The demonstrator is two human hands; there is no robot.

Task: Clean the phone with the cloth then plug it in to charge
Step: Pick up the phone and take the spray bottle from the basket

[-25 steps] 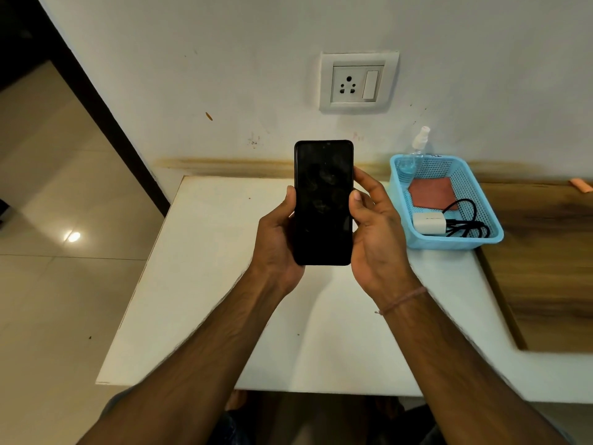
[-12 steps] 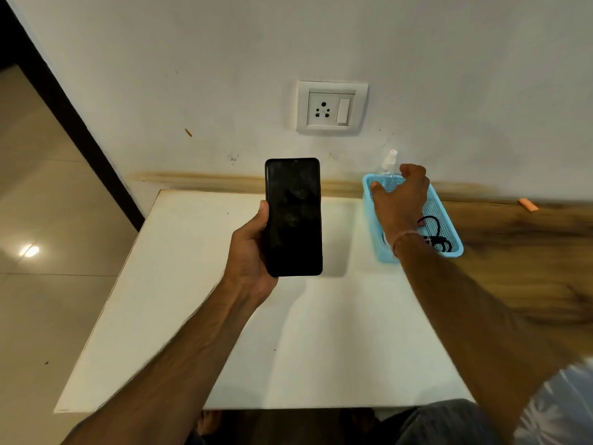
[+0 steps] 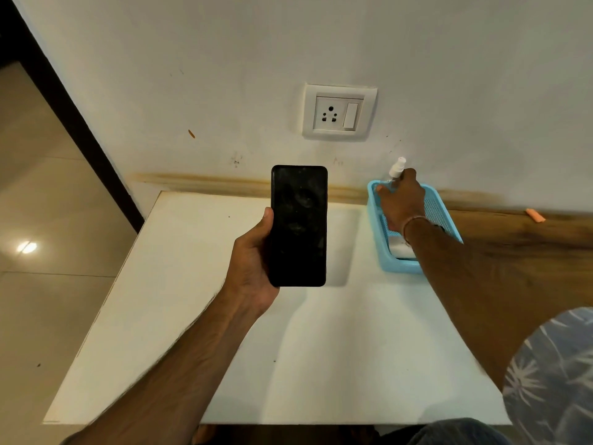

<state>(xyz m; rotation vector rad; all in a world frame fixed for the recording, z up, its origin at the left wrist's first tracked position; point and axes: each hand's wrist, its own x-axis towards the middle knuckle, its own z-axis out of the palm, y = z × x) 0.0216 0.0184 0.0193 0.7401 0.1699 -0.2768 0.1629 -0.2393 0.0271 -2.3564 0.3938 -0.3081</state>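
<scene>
Nearest the camera, the white table [image 3: 321, 364] fills the lower middle of the frame, bare where it shows, and nothing lies on it that suggests wiping has begun. Above it, at the centre of the frame, the left hand [image 3: 253, 268] holds the phone [image 3: 299, 225] upright, thumb along its left edge and the other fingers hidden behind; the dark screen faces the camera and looks smudged, so the cleaning step appears not yet done. Further back, at centre right, the right hand [image 3: 401, 203] reaches into the blue basket [image 3: 398, 266] that stands at the table's far right edge. Its fingers curl around the neck of a small spray bottle [image 3: 397, 168] whose white nozzle sticks out above them, though how firm the grip is cannot be told. A white charger [image 3: 399, 247] lies in the basket under the wrist; the cloth is not visible. Farthest, on the wall at upper centre, the socket [image 3: 338, 112] is empty. Spraying, wiping and plugging in seem to remain.
</scene>
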